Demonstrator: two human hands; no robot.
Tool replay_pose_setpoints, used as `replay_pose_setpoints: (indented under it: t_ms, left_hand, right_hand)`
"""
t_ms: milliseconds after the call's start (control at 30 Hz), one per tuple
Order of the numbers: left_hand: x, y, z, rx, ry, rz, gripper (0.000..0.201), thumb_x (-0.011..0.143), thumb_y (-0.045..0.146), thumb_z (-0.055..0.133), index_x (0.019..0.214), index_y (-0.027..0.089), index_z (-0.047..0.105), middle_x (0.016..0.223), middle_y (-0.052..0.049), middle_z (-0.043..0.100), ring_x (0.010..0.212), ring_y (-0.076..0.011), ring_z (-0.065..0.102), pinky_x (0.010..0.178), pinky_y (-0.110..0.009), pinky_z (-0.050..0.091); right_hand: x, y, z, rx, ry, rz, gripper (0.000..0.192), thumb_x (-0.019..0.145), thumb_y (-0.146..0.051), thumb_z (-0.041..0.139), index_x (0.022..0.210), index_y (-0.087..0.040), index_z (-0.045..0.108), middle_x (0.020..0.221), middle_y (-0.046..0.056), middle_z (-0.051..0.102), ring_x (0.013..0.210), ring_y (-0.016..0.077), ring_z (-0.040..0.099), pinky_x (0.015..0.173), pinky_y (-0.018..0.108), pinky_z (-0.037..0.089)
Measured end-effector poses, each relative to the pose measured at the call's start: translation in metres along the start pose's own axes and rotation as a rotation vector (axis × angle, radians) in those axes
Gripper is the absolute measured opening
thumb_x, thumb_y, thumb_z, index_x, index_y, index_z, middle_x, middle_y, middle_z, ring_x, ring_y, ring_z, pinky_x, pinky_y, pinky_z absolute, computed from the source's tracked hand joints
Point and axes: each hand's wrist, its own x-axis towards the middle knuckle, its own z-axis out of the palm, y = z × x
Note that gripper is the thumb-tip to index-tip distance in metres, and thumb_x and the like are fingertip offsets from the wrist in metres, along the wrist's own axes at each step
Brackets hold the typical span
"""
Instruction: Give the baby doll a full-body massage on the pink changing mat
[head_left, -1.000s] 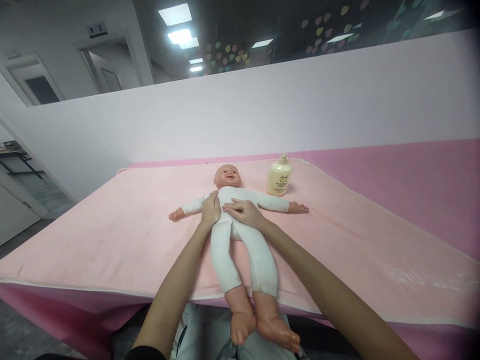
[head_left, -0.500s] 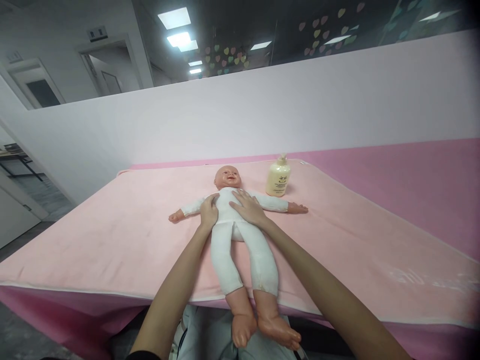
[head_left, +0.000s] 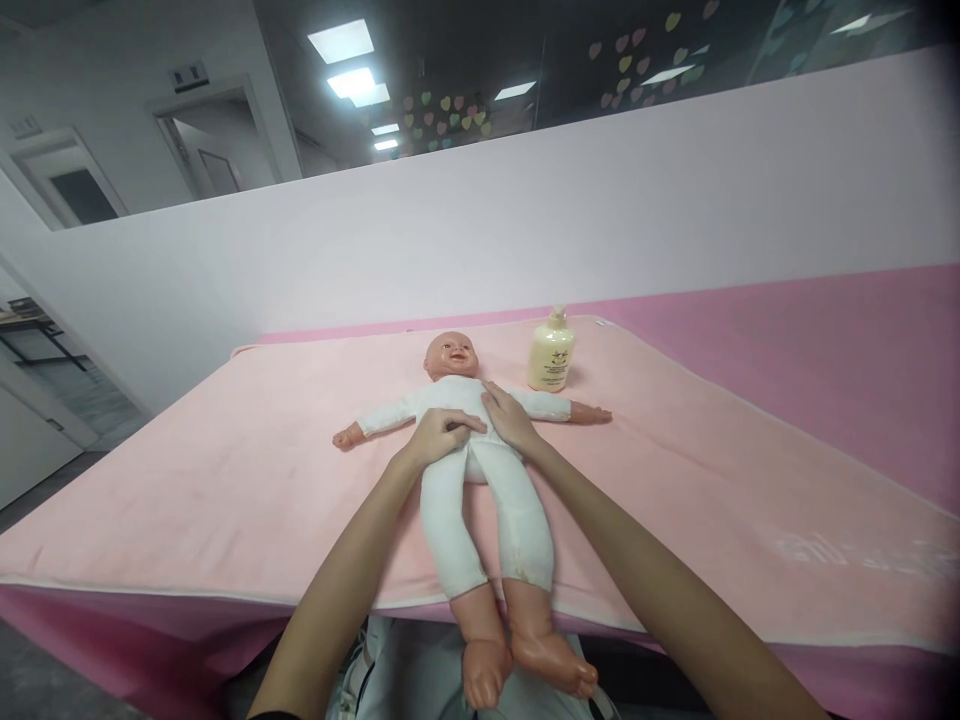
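A baby doll (head_left: 454, 400) with a white cloth body lies on its back, head away from me, arms spread, its feet past the near table edge. My left hand (head_left: 444, 436) rests on the doll's belly, fingers stretched sideways across it and holding nothing. Higher up, on the right side of the chest, my right hand (head_left: 510, 416) lies flat with its fingers pointing toward the doll's head. The hands are close together but apart. Beyond the doll's arm on the right stands a pale yellow pump bottle (head_left: 551, 355), touched by neither hand.
A light pink towel (head_left: 225, 480) covers much of the table, over a darker pink cover (head_left: 847, 370). Behind the table runs a white wall (head_left: 480, 230) with dark glass above. The table's near edge is just in front of my lap.
My left hand has moved right and nearer to me, from the side of the doll's chest onto its belly. My right hand has shifted slightly to the right, its fingers closer together.
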Motion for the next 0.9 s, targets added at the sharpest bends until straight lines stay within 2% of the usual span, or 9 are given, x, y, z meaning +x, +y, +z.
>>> replay_pose_setpoints:
  t_ms: [100,200,300,467,567,633,700,800,900]
  left_hand:
    - [0.002,0.01,0.0,0.217,-0.094,-0.004,0.033,0.087,0.024,0.046,0.112,0.029,0.067,0.13,0.0,0.06,0.133,-0.0195,0.044,0.116,-0.042,0.025]
    - [0.006,0.012,0.002,0.424,-0.108,-0.082,0.035,0.092,0.037,0.044,0.123,0.038,0.058,0.146,0.004,0.043,0.143,-0.0201,0.026,0.118,-0.05,0.007]
    - [0.01,0.007,0.004,0.517,-0.024,-0.183,0.043,0.091,0.045,0.045,0.133,0.037,0.05,0.153,0.001,0.031,0.145,-0.0224,0.02,0.117,-0.053,0.005]
    - [0.011,-0.011,0.0,0.51,0.17,-0.332,0.054,0.09,0.05,0.044,0.141,0.031,0.04,0.156,-0.005,0.024,0.145,-0.0281,0.017,0.115,-0.059,0.009]
    - [0.008,-0.026,-0.005,0.476,0.28,-0.398,0.056,0.093,0.047,0.04,0.143,0.023,0.039,0.154,-0.012,0.027,0.144,-0.0292,0.022,0.115,-0.054,0.016]
    - [0.006,-0.035,-0.009,0.443,0.34,-0.389,0.053,0.094,0.042,0.037,0.142,0.018,0.041,0.151,-0.014,0.034,0.142,-0.0267,0.027,0.116,-0.049,0.02]
    - [0.004,-0.041,-0.01,0.404,0.412,-0.35,0.047,0.095,0.033,0.035,0.137,0.016,0.046,0.145,-0.013,0.043,0.139,-0.0233,0.035,0.115,-0.043,0.026]
    - [0.003,-0.044,-0.011,0.358,0.528,-0.327,0.042,0.091,0.016,0.034,0.126,0.012,0.057,0.131,-0.011,0.059,0.124,-0.0203,0.053,0.109,-0.035,0.038]
    - [0.001,-0.042,-0.011,0.334,0.599,-0.328,0.042,0.084,0.006,0.036,0.116,0.011,0.063,0.119,-0.01,0.066,0.112,-0.0192,0.061,0.103,-0.034,0.043]
  right_hand:
    - [-0.002,-0.003,-0.003,0.046,0.017,0.008,0.05,0.093,-0.034,0.032,0.136,-0.014,0.05,0.143,0.01,0.046,0.135,0.0216,0.039,0.116,0.042,0.026]
    - [-0.004,-0.008,-0.005,0.075,0.029,0.028,0.049,0.094,-0.033,0.029,0.135,-0.016,0.051,0.141,0.008,0.049,0.133,0.0209,0.043,0.114,0.041,0.029]
    - [-0.005,-0.012,-0.006,0.037,0.045,0.026,0.049,0.093,-0.032,0.03,0.134,-0.014,0.052,0.139,0.009,0.05,0.131,0.0211,0.045,0.113,0.04,0.032]
    - [-0.01,-0.021,-0.007,-0.082,0.116,-0.084,0.042,0.09,-0.03,0.039,0.121,-0.016,0.062,0.13,0.009,0.058,0.125,0.0238,0.052,0.11,0.042,0.036]
    - [-0.017,-0.032,-0.007,0.025,0.094,-0.238,0.03,0.086,-0.031,0.047,0.094,-0.021,0.073,0.111,0.005,0.069,0.114,0.0235,0.06,0.107,0.039,0.041]
    - [-0.022,-0.041,-0.006,0.171,-0.032,-0.304,0.028,0.085,-0.035,0.05,0.077,-0.023,0.074,0.093,0.003,0.074,0.101,0.0227,0.067,0.105,0.04,0.044]
    - [-0.025,-0.049,-0.005,0.26,-0.212,-0.343,0.028,0.084,-0.038,0.053,0.071,-0.024,0.073,0.083,0.001,0.074,0.096,0.0221,0.069,0.108,0.042,0.041]
    - [-0.025,-0.056,-0.004,0.193,-0.369,-0.385,0.027,0.085,-0.038,0.052,0.085,-0.024,0.075,0.097,0.001,0.073,0.108,0.0217,0.064,0.117,0.047,0.023]
    - [-0.02,-0.055,-0.003,-0.012,-0.362,-0.362,0.031,0.089,-0.036,0.048,0.108,-0.025,0.07,0.126,0.002,0.062,0.13,0.0225,0.046,0.118,0.051,0.011]
